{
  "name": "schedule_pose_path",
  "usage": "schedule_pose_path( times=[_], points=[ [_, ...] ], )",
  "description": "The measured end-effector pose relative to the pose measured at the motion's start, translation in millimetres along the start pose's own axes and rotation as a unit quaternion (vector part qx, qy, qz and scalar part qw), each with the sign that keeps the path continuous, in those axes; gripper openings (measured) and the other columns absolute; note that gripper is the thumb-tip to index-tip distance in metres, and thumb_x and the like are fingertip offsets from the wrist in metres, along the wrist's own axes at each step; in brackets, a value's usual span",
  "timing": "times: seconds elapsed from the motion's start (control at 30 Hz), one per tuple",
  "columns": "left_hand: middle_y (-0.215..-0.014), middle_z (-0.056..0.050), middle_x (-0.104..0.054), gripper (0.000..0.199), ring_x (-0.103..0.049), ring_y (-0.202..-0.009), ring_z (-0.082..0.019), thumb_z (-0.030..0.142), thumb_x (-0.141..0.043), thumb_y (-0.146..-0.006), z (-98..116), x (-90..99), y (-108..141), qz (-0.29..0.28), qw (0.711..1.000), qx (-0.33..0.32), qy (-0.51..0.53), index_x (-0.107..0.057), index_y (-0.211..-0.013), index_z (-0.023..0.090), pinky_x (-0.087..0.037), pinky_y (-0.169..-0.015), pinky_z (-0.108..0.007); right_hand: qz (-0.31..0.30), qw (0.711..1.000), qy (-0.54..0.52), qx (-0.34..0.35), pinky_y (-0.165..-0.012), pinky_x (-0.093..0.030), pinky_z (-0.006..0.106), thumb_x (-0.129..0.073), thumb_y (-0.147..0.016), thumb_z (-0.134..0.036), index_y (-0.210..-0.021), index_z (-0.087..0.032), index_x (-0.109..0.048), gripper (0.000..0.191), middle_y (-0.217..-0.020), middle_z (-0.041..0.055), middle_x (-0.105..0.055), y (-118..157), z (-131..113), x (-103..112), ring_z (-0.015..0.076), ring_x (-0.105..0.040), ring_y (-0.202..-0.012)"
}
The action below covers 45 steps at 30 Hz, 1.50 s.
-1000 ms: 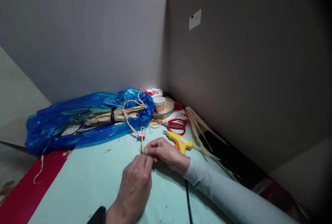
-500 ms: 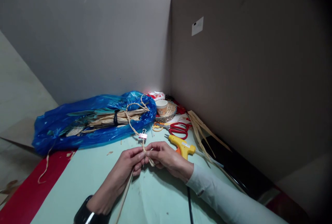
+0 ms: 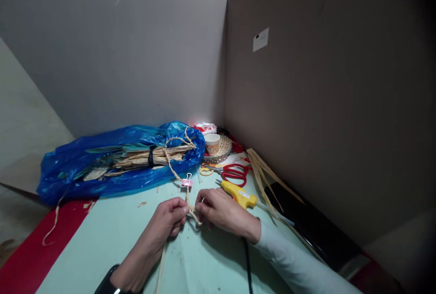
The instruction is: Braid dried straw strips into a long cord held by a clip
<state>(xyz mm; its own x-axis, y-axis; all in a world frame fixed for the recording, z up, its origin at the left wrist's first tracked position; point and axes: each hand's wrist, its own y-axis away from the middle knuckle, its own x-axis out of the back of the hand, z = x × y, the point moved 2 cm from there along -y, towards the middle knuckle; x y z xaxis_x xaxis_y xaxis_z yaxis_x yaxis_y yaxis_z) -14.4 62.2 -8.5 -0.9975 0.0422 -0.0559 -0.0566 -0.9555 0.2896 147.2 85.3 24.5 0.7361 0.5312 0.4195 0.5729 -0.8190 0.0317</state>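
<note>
A thin braid of pale straw (image 3: 187, 196) runs toward me from a pink binder clip (image 3: 187, 182) on the tabletop. On its left side my left hand (image 3: 170, 216) is closed in a pinch on a straw strand, whose long tail (image 3: 161, 262) trails below the palm. My right hand (image 3: 220, 208), fingers curled together, pinches another strand at the braid's right side; its fingertips are partly hidden. Loose strand ends (image 3: 195, 217) hang between the two hands. Beyond the clip, a finished length of braid (image 3: 169, 160) loops over a blue bag.
The blue plastic bag (image 3: 75, 149) holds a tied straw bundle (image 3: 163, 154). A yellow glue gun (image 3: 240, 194) lies just beyond my right hand, with red-handled scissors (image 3: 235, 173) behind it. A paper cup (image 3: 212, 145) sits in a woven basket (image 3: 225, 146). Grey partitions (image 3: 136, 58) enclose the table.
My hands have moved apart: the right one has drawn to the right, the left slightly down and left. The braid's working end and loose strands now show between them.
</note>
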Motion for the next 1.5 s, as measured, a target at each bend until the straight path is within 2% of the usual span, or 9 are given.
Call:
schedule_pose_path(
  times=[0.17, 0.3, 0.4, 0.5, 0.63, 0.77, 1.03, 1.33, 1.5],
  points=[
    [-0.044, 0.009, -0.045, 0.034, -0.02, -0.033, 0.001, 0.044, -0.073, -0.061, -5, -0.7, 0, 0.003, 1.0, -0.006, -0.016, -0.053, -0.062, 0.016, -0.007, -0.037, -0.017, -0.01, 0.972, 0.232, 0.032, -0.049, -0.03, 0.02, -0.046, -0.079, -0.012, -0.075, -0.015, -0.063, 0.018, -0.059, 0.0016, -0.064, 5, -10, 0, 0.0112, -0.053, -0.051],
    [-0.046, 0.009, -0.044, 0.036, -0.018, -0.034, 0.002, 0.046, -0.071, -0.064, -12, 1.5, -3, 0.014, 0.999, -0.007, -0.031, -0.054, -0.065, 0.015, -0.005, -0.039, -0.017, 0.015, 0.955, 0.29, 0.06, -0.053, -0.03, 0.02, -0.056, -0.081, -0.024, -0.08, -0.019, -0.068, 0.014, -0.067, 0.0007, -0.066, 2, -17, 9, 0.0126, -0.057, -0.062],
    [-0.046, 0.01, -0.041, 0.038, -0.016, -0.035, 0.002, 0.048, -0.072, -0.064, -14, 3.0, -4, 0.014, 0.999, -0.006, -0.043, -0.051, -0.063, 0.016, -0.004, -0.039, -0.017, 0.143, 0.919, 0.368, 0.003, -0.06, -0.035, 0.021, -0.053, -0.089, -0.032, -0.087, -0.019, -0.069, 0.021, -0.079, 0.0036, -0.069, 5, -18, 46, 0.0131, -0.059, -0.069],
    [-0.046, 0.01, -0.039, 0.039, -0.014, -0.036, 0.002, 0.048, -0.072, -0.064, -14, 3.5, -5, 0.008, 0.999, 0.001, -0.045, -0.05, -0.063, 0.016, -0.003, -0.039, -0.017, 0.256, 0.87, 0.413, -0.091, -0.07, -0.038, 0.028, -0.038, -0.095, -0.018, -0.104, -0.011, -0.064, 0.029, -0.101, 0.0186, -0.066, 12, -7, 92, 0.0212, -0.061, -0.086],
    [-0.047, 0.011, -0.039, 0.04, -0.013, -0.037, 0.002, 0.047, -0.075, -0.062, -10, 1.8, -4, -0.01, 1.0, 0.019, -0.005, -0.049, -0.065, 0.016, -0.003, -0.038, -0.016, 0.296, 0.823, 0.447, -0.19, -0.071, -0.042, 0.032, -0.038, -0.093, -0.015, -0.102, -0.01, -0.064, 0.028, -0.098, 0.0219, -0.067, 16, 18, 126, 0.0263, -0.065, -0.089],
    [-0.048, 0.01, -0.042, 0.043, -0.015, -0.036, 0.003, 0.046, -0.079, -0.058, -5, -0.4, 0, -0.017, 0.999, 0.017, 0.025, -0.048, -0.062, 0.016, -0.004, -0.038, -0.015, 0.282, 0.806, 0.461, -0.242, -0.072, -0.045, 0.03, -0.045, -0.088, -0.013, -0.094, -0.013, -0.069, 0.025, -0.094, 0.0178, -0.07, 11, 33, 128, 0.0255, -0.068, -0.089],
    [-0.049, 0.01, -0.044, 0.047, -0.018, -0.036, 0.003, 0.051, -0.08, -0.056, -6, 1.1, 0, -0.036, 0.999, 0.007, 0.03, -0.05, -0.065, 0.015, -0.005, -0.038, -0.015, 0.3, 0.789, 0.462, -0.273, -0.074, -0.047, 0.03, -0.041, -0.091, -0.017, -0.101, -0.015, -0.069, 0.03, -0.103, 0.0179, -0.07, 12, 43, 130, 0.025, -0.068, -0.093],
    [-0.046, 0.011, -0.041, 0.048, -0.012, -0.036, 0.002, 0.054, -0.078, -0.057, -16, 3.8, -10, -0.051, 0.998, -0.003, 0.037, -0.048, -0.066, 0.017, -0.002, -0.038, -0.017, 0.423, 0.773, 0.433, -0.189, -0.063, -0.042, 0.028, -0.044, -0.09, -0.022, -0.089, -0.017, -0.073, 0.03, -0.082, 0.0158, -0.072, 17, 19, 134, 0.0247, -0.069, -0.075],
    [-0.044, 0.011, -0.042, 0.048, -0.012, -0.036, 0.002, 0.055, -0.077, -0.057, -15, 2.7, -9, -0.049, 0.998, -0.007, 0.036, -0.047, -0.064, 0.017, -0.002, -0.038, -0.018, 0.5, 0.772, 0.389, -0.052, -0.073, -0.043, 0.026, -0.039, -0.094, -0.027, -0.103, -0.017, -0.069, 0.033, -0.1, 0.0121, -0.07, 25, -7, 131, 0.0202, -0.065, -0.084]
  ],
)
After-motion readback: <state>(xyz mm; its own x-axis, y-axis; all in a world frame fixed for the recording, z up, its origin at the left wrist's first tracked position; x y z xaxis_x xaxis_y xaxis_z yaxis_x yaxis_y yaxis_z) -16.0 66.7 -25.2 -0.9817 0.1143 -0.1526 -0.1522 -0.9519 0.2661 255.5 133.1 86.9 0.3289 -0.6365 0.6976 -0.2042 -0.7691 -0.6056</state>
